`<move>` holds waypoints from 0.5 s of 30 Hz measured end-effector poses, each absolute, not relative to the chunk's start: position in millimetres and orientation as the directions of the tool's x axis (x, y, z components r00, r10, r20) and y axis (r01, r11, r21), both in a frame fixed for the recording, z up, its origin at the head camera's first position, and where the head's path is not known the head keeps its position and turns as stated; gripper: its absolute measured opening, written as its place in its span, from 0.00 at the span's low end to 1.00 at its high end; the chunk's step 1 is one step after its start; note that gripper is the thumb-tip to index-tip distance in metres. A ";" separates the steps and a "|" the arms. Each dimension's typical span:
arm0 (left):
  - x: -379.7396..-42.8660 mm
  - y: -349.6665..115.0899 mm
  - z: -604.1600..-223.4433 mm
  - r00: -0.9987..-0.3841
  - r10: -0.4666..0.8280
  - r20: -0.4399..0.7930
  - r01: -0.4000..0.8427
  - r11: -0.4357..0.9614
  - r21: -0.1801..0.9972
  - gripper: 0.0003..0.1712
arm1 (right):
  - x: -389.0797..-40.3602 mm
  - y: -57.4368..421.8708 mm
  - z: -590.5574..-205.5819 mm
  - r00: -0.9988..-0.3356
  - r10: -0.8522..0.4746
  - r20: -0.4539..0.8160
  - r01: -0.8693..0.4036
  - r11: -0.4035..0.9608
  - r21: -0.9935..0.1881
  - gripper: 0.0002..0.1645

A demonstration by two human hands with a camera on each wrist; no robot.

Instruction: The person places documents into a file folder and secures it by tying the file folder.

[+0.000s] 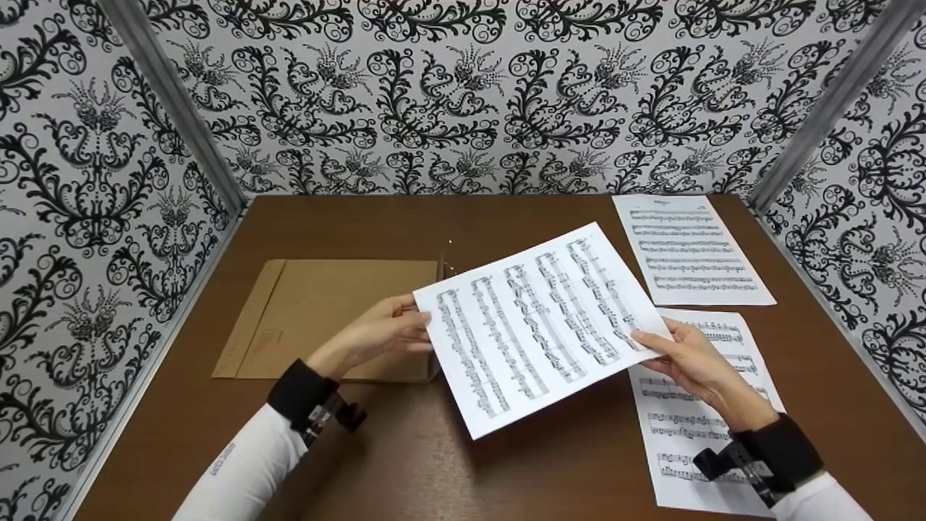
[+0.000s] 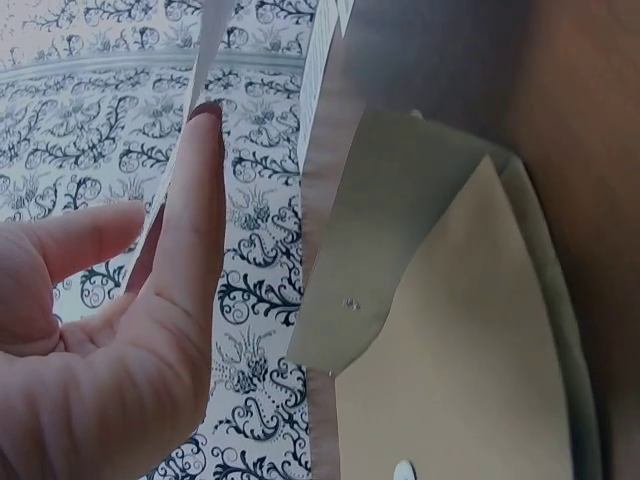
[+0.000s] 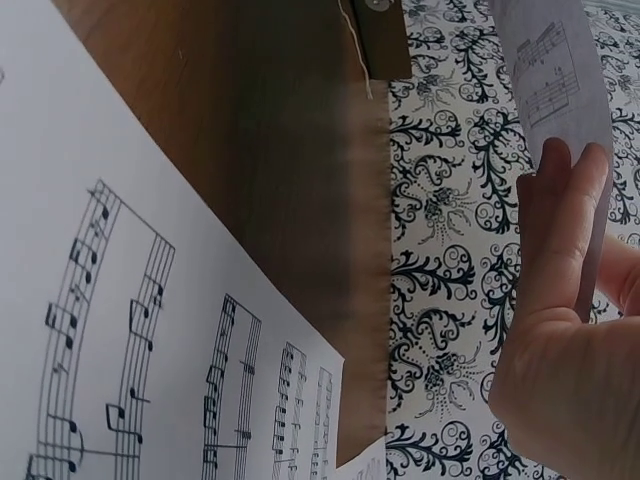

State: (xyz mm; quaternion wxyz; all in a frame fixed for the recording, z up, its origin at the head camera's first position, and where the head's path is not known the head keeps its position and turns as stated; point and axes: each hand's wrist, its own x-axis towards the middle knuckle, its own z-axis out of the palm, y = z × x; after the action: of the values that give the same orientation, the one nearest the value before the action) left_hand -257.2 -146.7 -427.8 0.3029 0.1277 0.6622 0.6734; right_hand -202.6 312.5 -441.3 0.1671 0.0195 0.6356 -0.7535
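a brown envelope (image 1: pixel 340 293) lies left; centrally, the left hand (image 1: pixel 387 329) pinches a raised music sheet (image 1: pixel 539 329) by its left edge, the right hand (image 1: pixel 698 365) by its right corner; uneven pulling could crease it.

Words and numerals: none legible. Raised sheet (image 1: pixel 539 336): printed music notation, five systems of staves turned sideways to the head view; notation also shows on its face towards the right wrist view, whether printed there or showing through cannot be told. Upper right sheet (image 1: pixel 691 253): five systems of staves beneath a short centred heading (image 1: pixel 662 202), too small to read. Lower right sheet (image 1: pixel 680 438): further staves, partly covered; noteheads, beams and bar lines distinct in the right wrist view. Brown envelope (image 1: pixel 347 304): small block of print (image 1: pixel 266 341), illegible. Left sleeve (image 1: pixel 242 463): dark lettering (image 1: pixel 221 459) along the forearm, illegible.
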 end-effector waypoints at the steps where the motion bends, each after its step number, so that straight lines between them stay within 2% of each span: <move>1: -256.0 -145.3 -428.7 -0.788 0.572 -0.226 -0.239 0.054 0.969 0.28 | -201.4 311.6 -441.3 -0.946 -0.218 -0.239 0.273 -0.144 -0.951 0.12; 15: -239.2 -118.3 -441.9 -0.836 0.508 -0.209 -0.248 -0.010 0.969 0.29 | -187.9 302.6 -444.4 -0.965 -0.103 -0.241 0.255 -0.162 -0.953 0.13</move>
State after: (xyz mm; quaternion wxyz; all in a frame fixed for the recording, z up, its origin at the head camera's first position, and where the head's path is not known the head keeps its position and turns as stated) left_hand -239.2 -118.3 -441.9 0.2684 0.0999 0.6504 0.7035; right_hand -187.9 302.6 -444.4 0.1179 0.0598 0.6363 -0.7600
